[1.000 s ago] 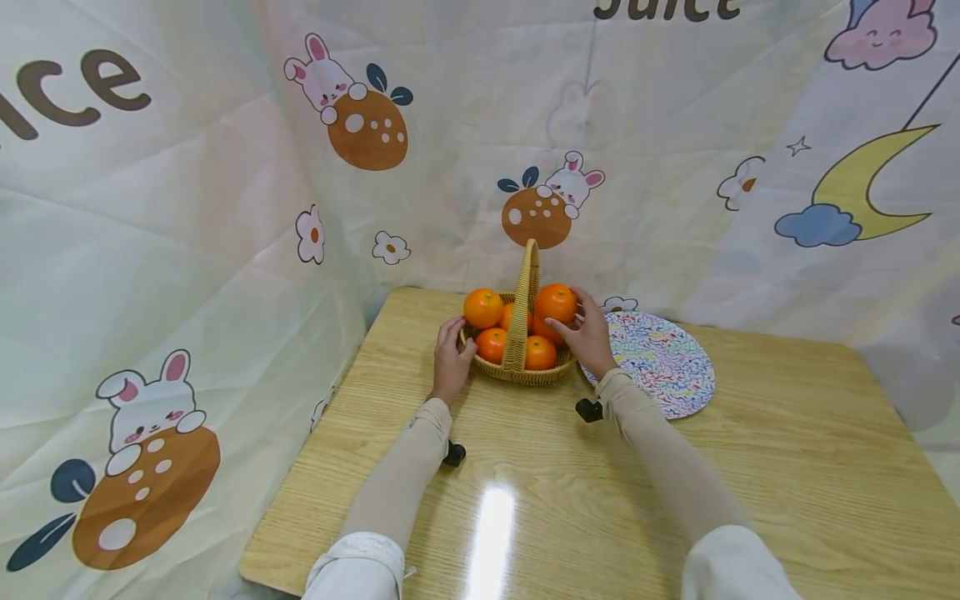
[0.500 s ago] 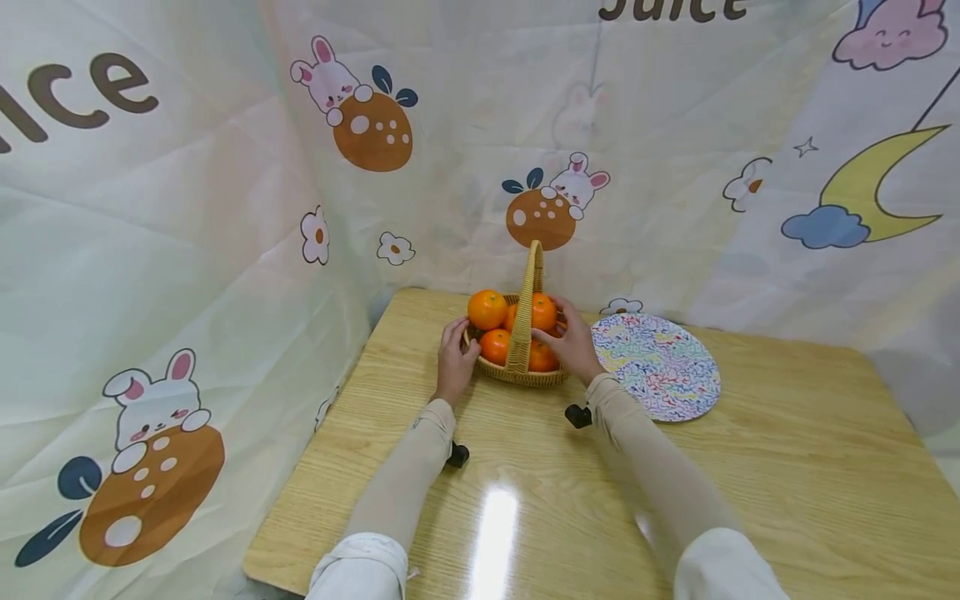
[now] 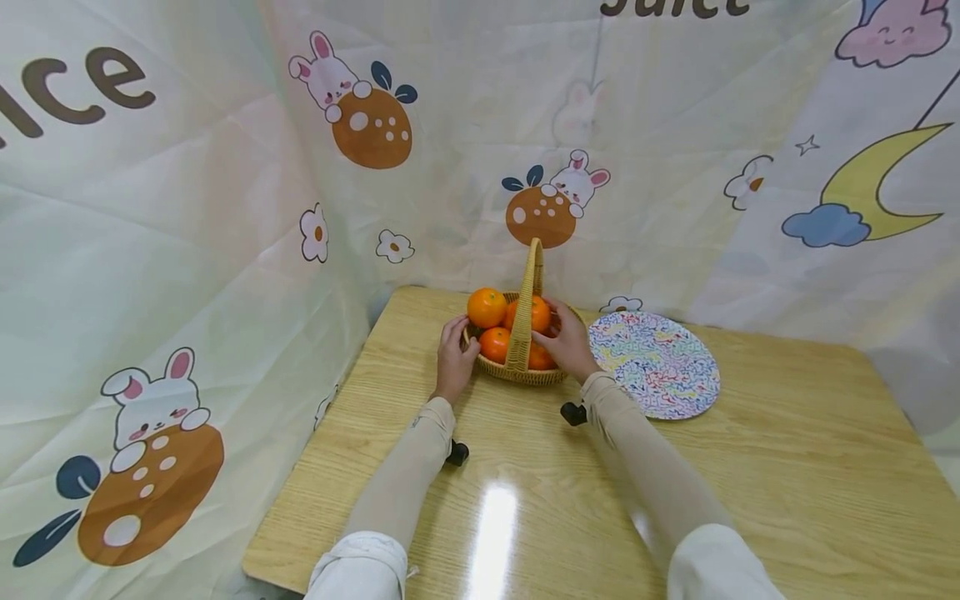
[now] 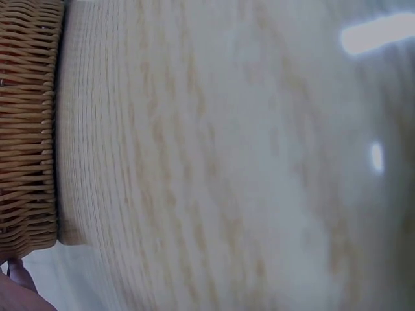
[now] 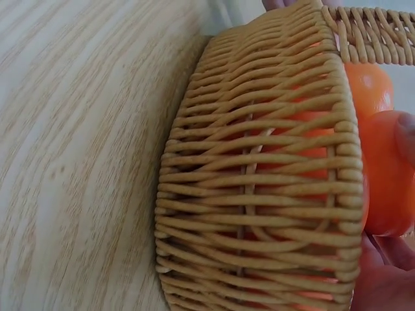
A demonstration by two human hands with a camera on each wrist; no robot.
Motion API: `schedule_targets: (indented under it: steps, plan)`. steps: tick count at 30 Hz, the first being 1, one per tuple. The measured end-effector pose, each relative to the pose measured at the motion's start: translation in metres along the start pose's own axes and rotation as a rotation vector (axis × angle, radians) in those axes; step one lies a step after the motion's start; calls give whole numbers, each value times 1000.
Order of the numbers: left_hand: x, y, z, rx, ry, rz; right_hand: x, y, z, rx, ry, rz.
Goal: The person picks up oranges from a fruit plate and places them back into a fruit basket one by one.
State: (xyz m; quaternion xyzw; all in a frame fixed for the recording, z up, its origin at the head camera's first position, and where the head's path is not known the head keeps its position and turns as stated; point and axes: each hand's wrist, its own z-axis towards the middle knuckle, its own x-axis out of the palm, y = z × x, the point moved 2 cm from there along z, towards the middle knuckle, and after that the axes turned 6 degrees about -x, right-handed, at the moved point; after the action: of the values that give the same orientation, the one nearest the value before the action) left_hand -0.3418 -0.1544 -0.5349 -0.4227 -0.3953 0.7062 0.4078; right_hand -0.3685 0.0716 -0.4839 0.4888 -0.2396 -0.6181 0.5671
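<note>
A woven wicker basket (image 3: 534, 377) with a tall arched handle (image 3: 528, 287) holds several oranges (image 3: 487, 308). My left hand (image 3: 453, 360) grips the basket's left rim; in the left wrist view only a bit of that hand (image 4: 23, 291) shows beside the wicker wall (image 4: 26, 142). Inside the basket, right of the handle, my right hand (image 3: 570, 343) holds an orange (image 3: 540, 315) between thumb and fingers. The right wrist view has the thumb (image 5: 406, 133) against this orange (image 5: 386, 181), just above the rim, with fingers below it. The handle partly covers the fruit.
A round, flat, multicoloured speckled mat (image 3: 660, 367) lies on the wooden table (image 3: 795, 433), right of the basket. Behind and to the left hangs a printed cloth (image 3: 450, 100) with cartoon rabbits. Black wrist cameras (image 3: 573, 414) sit under both wrists.
The right hand has brought its orange from above the basket's right side down and left into the basket, among the others. The left hand stays at the left rim.
</note>
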Motion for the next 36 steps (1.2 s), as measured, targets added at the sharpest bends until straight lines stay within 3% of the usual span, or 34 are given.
schedule_targets:
  steps: [12,30,36]
  plan:
    - [1,0,2,-12,2,3,-3,-3,0,-9,-6,-19]
    - [-1,-2,0,57,-34,13,-3,-4,-6,-29,-31,13]
    - [-1,0,0,35,-13,15,-2,-4,-8,-27,-37,31]
